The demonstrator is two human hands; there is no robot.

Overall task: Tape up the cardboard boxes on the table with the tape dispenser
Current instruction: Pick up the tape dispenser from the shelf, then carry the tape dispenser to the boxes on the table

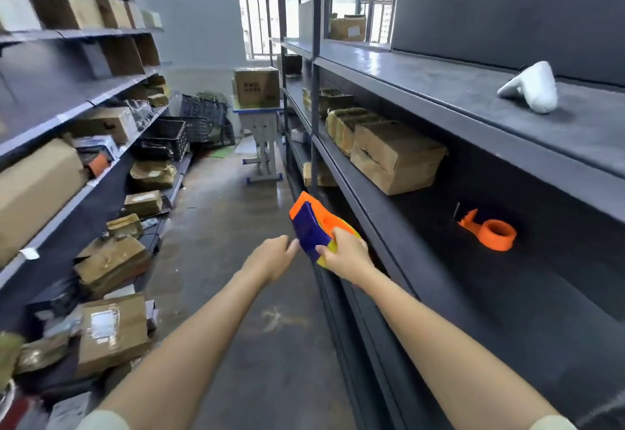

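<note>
Fingers [325, 249] of right hand [341, 255] wrap the orange-and-blue plastic tape dispenser [311, 223], mid-aisle; left hand [270, 258] loose, empty, just beside. Brown cardboard box [257, 87] sits on far grey bench [260, 114]. I'd settle the handle grip first, then walk over.

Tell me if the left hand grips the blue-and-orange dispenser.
No, only the right hand grips the dispenser; the left hand is open beside it.

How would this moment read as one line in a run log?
right hand: grips tape dispenser | left hand: open, beside it | cardboard box: on table, far ahead | taping: not begun
</note>
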